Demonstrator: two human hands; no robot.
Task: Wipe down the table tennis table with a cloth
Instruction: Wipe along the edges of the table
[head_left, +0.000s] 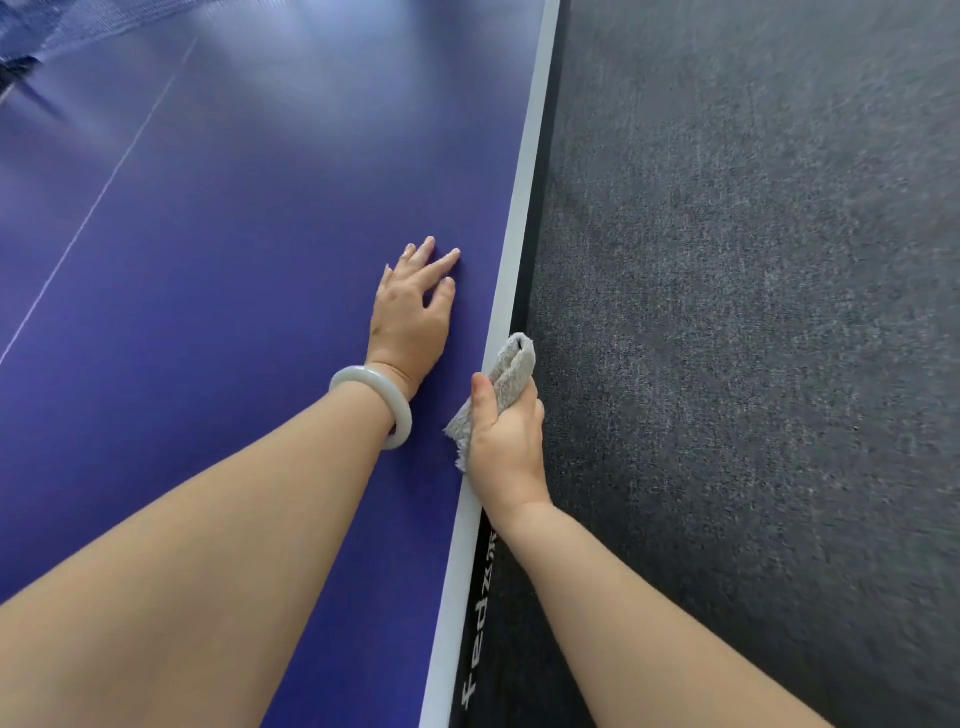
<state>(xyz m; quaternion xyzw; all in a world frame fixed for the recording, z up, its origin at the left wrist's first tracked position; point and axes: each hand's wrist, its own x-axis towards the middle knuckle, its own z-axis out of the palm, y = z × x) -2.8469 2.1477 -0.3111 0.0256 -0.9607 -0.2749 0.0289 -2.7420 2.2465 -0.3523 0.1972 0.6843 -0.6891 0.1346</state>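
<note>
Forearms fill the near view, the left reaching across the table (208, 234), the right running along its side edge. The left hand (413, 306) lies flat on the blue top just inside the white border (524, 182), with fingers (441, 262) straight and spread, holding nothing. A pale bangle (384, 402) sits on that wrist. The right hand (506, 441) grips the cloth (511, 371) at the table's rim, its fingers curled round the cloth and its thumb (480, 395) pressed on top.

Several things could go wrong, as I judge it. The cloth is bunched into a narrow roll, so only a small patch meets the edge, and a stroke could skip parts of the border or the dark side face. The grip sits at the very lip, above the carpet (753, 312). A slack hold could let the cloth drop and pick up lint. Weight leaned on the left palm could leave a print on the top, and the bangle could scrape it if the wrist sinks.

A folded loop of cloth sticks out ahead of the right fist, past the thumb tip. A frayed corner hangs out on the table side, below the thumb. The fingers wrapped round the far side are mostly hidden. The cloth lies against the rim and does not touch the left hand.
</note>
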